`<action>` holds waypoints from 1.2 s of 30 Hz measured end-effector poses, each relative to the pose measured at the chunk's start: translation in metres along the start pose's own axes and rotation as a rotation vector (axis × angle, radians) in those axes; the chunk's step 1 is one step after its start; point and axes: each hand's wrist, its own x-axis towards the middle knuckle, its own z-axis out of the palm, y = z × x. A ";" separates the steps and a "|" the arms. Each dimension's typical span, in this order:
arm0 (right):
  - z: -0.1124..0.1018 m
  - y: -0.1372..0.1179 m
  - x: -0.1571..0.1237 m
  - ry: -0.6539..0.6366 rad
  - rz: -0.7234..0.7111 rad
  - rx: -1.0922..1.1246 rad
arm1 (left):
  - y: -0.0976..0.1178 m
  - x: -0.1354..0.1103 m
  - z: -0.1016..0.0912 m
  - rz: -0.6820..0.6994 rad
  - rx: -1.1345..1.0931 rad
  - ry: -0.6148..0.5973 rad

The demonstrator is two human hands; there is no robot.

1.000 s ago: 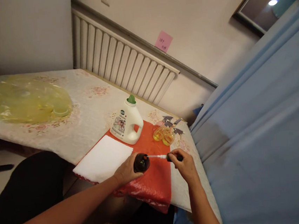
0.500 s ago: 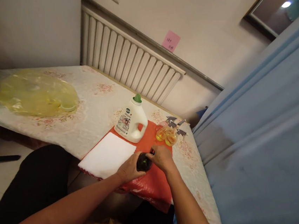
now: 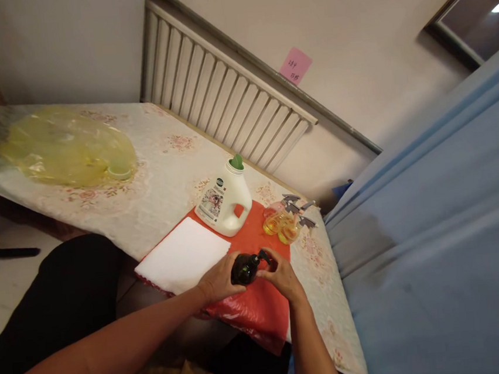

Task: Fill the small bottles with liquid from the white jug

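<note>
My left hand [image 3: 218,282] wraps around a dark round bottle [image 3: 242,269] standing on a red mat [image 3: 261,303] at the table's near edge. My right hand [image 3: 280,275] pinches the black pump cap [image 3: 264,257] at the bottle's neck, fingers closed on it. A white folded cloth [image 3: 182,255] lies on the mat just left of my left hand. Behind the bottle stands a white detergent jug [image 3: 225,199] with a green spout.
Two small bottles of yellow liquid with grey spray tops [image 3: 284,222] sit at the mat's far right corner. A crumpled yellow plastic bag [image 3: 67,147] lies far left on the flowered tablecloth [image 3: 160,178]. A radiator [image 3: 228,104] and blue curtain [image 3: 433,222] border the table.
A second ago my right hand held the pump cap with its tube pulled out, away from the bottle. It has moved left and the cap now sits on the bottle's neck.
</note>
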 end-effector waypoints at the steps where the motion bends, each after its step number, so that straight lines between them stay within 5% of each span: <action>1: 0.003 0.005 -0.002 0.010 -0.002 0.052 | 0.000 0.000 0.000 0.007 0.006 0.000; 10: 0.023 -0.002 -0.002 -0.005 -0.021 0.313 | -0.005 0.001 0.002 0.021 0.040 -0.022; 26: 0.042 -0.009 -0.005 0.231 -0.042 0.028 | 0.001 -0.001 -0.002 0.007 0.026 -0.029; 33: 0.032 -0.001 -0.007 0.065 -0.020 0.224 | -0.001 -0.001 0.000 -0.013 0.039 -0.037; 36: 0.036 0.003 -0.006 0.090 -0.008 0.214 | -0.001 -0.001 0.000 -0.013 0.026 -0.029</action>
